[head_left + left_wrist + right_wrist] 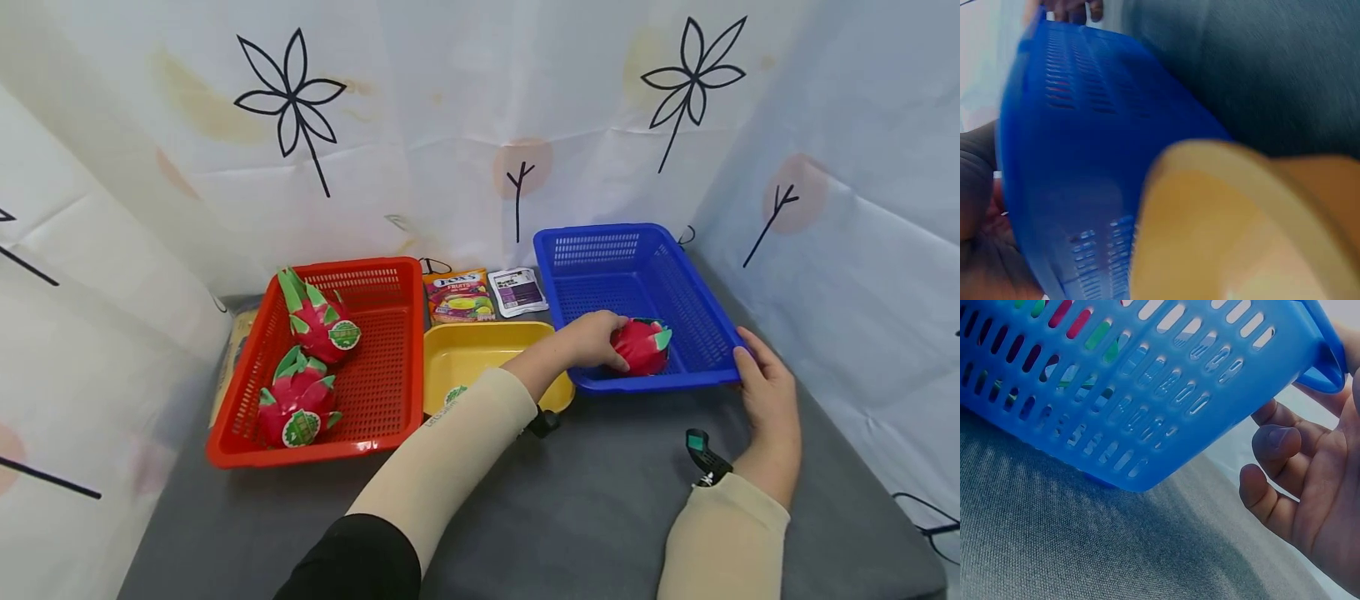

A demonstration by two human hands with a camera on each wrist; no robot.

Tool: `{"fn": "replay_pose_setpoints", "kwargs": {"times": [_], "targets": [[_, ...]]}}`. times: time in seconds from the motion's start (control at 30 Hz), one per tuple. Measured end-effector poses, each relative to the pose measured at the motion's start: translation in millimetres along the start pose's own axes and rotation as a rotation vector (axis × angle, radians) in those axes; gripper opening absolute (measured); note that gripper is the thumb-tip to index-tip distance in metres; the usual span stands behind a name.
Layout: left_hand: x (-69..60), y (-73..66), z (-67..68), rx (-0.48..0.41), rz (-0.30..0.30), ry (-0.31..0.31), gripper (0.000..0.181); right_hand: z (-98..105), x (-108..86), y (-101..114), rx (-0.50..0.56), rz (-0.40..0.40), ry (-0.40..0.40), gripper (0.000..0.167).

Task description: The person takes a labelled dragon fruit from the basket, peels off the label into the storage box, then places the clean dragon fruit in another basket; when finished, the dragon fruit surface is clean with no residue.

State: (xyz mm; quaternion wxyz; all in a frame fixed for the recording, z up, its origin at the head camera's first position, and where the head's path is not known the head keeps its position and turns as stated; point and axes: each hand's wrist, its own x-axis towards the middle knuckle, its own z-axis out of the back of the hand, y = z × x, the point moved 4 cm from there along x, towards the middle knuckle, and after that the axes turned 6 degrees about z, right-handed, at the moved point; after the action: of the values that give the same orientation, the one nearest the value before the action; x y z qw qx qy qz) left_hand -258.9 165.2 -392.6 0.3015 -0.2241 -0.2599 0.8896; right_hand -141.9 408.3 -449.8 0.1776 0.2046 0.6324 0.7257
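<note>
In the head view a red dragon fruit [643, 347] with green tips lies inside the blue basket [652, 382] at its front. My left hand [595, 340] reaches over the rim and grips the fruit from its left side. At the basket's front right corner, my right hand [768, 392] holds the rim between thumb and fingers. From the right wrist view, the basket's slotted wall [1210, 394] tilts up off the cloth at that corner, with my right hand [1329, 481] beside it. The left wrist view shows part of my left hand [994, 262] behind the blue rim.
A red basket [315, 457] on the left holds two dragon fruits [330, 329] with round green labels. Between the baskets stands a yellow tray [480, 337], partly under my left forearm. Behind it lie an orange snack packet [459, 296] and a white pouch [517, 291].
</note>
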Motion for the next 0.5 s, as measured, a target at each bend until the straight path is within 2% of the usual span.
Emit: {"fn": "replay_pose_setpoints", "kwargs": {"times": [0.1, 0.23, 0.37, 0.5], "targets": [[-2.7, 0.3, -0.1, 0.042, 0.016, 0.01, 0.081, -2.4, 1.1, -0.5, -0.007, -0.018, 0.001, 0.054], [-7.6, 1.8, 0.6, 0.03, 0.015, 0.0, 0.084, -3.9, 1.4, -2.6, -0.015, -0.026, -0.004, 0.053], [-16.1, 3.2, 5.0, 0.002, -0.016, -0.067, 0.083, -3.4, 0.8, -2.8, -0.016, -0.018, -0.003, 0.052], [-32.3, -1.0, 14.1, -0.059, -0.086, -0.182, 0.08, -0.6, 1.3, 0.7, -0.014, 0.003, -0.001, 0.052]]}}
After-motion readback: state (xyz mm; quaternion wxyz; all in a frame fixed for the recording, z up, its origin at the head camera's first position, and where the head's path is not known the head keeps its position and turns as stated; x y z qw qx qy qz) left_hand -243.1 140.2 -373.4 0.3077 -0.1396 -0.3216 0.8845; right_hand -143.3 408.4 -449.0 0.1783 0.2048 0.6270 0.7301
